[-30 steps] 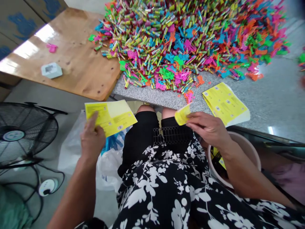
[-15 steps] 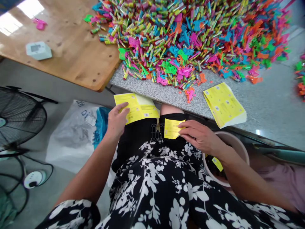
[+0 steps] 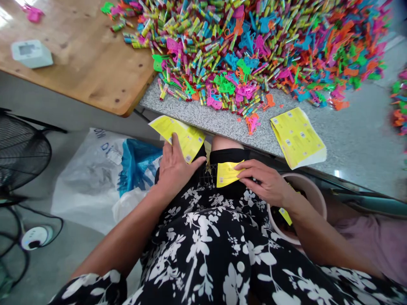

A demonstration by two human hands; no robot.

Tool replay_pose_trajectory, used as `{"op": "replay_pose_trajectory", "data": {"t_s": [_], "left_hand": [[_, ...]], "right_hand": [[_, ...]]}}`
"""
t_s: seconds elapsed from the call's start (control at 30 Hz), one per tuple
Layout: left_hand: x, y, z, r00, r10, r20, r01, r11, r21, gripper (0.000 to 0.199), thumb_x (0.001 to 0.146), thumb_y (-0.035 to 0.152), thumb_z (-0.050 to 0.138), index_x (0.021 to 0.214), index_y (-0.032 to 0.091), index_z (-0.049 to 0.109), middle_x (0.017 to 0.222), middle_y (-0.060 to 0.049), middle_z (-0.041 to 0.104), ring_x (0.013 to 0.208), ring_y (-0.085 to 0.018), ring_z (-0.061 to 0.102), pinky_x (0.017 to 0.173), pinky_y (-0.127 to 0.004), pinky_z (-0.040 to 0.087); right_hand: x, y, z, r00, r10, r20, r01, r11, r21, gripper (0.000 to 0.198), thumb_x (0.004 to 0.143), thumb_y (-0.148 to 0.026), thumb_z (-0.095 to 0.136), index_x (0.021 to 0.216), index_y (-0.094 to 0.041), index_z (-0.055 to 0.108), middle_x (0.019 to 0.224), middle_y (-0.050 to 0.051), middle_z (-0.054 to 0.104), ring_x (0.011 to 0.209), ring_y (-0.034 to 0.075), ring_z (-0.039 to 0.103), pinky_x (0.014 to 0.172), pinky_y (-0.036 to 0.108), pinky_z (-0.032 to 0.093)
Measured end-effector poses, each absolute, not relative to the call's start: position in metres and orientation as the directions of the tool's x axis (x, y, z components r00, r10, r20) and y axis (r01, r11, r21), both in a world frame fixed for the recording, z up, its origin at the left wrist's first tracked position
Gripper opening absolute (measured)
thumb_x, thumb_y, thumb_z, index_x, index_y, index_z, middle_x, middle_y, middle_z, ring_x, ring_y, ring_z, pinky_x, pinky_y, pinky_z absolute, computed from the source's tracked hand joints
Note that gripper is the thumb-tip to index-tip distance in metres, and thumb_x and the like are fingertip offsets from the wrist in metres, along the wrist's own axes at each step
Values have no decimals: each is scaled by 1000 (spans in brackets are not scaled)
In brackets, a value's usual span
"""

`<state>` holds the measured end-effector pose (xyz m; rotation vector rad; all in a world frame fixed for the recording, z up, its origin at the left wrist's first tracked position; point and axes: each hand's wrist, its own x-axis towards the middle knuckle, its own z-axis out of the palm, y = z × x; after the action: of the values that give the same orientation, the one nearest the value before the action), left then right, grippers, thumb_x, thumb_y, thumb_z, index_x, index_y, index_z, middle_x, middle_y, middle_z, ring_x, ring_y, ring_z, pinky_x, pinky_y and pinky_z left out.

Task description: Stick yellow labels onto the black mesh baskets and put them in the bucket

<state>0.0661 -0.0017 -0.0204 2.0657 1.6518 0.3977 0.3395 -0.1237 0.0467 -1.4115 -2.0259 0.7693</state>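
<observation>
My left hand [image 3: 177, 167] lies over my thigh, thumb stretched out to the side, fingertips touching the near edge of a yellow printed sheet [image 3: 187, 137]. That sheet rests slanted over my knee, below the table edge. My right hand [image 3: 265, 182] pinches the right side of a small yellow printed label [image 3: 226, 173] between thumb and fingers, above my lap. A small black grid-like piece [image 3: 206, 176] sits between my thighs, partly hidden. On the table edge, to the right, lies a stack of yellow printed sheets [image 3: 299, 137].
A large heap of small coloured plastic toys and tubes [image 3: 222, 55] covers the grey speckled table [image 3: 190, 111]. A pale bucket [image 3: 321, 199] stands under my right forearm. At left are a wooden table [image 3: 95, 76], a white device [image 3: 32, 54], a fan [image 3: 22, 156] and a plastic bag [image 3: 85, 182].
My left hand has moved right and nearer to my lap, its thumb now spread from the fingers. The yellow sheet has turned and slants more. The right hand still holds the small label.
</observation>
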Motion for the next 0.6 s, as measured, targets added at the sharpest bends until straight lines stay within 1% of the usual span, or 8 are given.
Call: {"op": "replay_pose_trajectory", "data": {"t_s": [0.1, 0.2, 0.33, 0.47, 0.6], "left_hand": [[72, -12, -24, 390, 920, -45, 826, -328, 459, 138, 74, 75, 80, 171, 7, 8, 169, -36, 27, 159, -50, 25, 126, -62, 28], [74, -17, -31, 477, 879, -21, 804, -427, 415, 138, 74, 69, 84, 171, 7, 8, 169, -35, 28, 160, -48, 25, 127, -61, 24], [74, -15, -35, 515, 856, -34, 798, -465, 384, 135, 76, 66, 84, 170, 4, 10, 170, -34, 27, 162, -46, 21, 130, -60, 15], [74, -12, -36, 530, 845, -79, 791, -458, 406, 131, 78, 63, 83, 169, 3, 11, 170, -34, 26, 163, -44, 19, 131, -59, 15], [74, -9, -39, 525, 846, -95, 784, -437, 440, 134, 74, 63, 86, 170, 3, 13, 171, -32, 25, 163, -44, 18, 131, -59, 14]], "right_hand": [[340, -126, 41, -259, 962, 91, 639, 241, -730, 15, 104, -23, 59, 114, -28, 70, 127, 8, 73, 118, 22, 70, 106, 43, 57], [340, -128, 36, -255, 963, 89, 646, 238, -725, 15, 104, -24, 60, 112, -28, 71, 127, 8, 74, 117, 23, 70, 107, 45, 57], [342, -132, 39, -228, 964, 133, 637, 251, -728, 15, 104, -22, 60, 112, -28, 71, 125, 8, 74, 115, 23, 71, 105, 44, 57], [344, -135, 50, -135, 975, 179, 634, 223, -740, 16, 102, -20, 62, 113, -28, 70, 128, 9, 72, 119, 24, 70, 106, 44, 57], [338, -133, 51, -239, 960, 147, 629, 269, -730, 15, 103, -22, 59, 111, -28, 71, 126, 10, 74, 117, 23, 71, 105, 43, 59]]}}
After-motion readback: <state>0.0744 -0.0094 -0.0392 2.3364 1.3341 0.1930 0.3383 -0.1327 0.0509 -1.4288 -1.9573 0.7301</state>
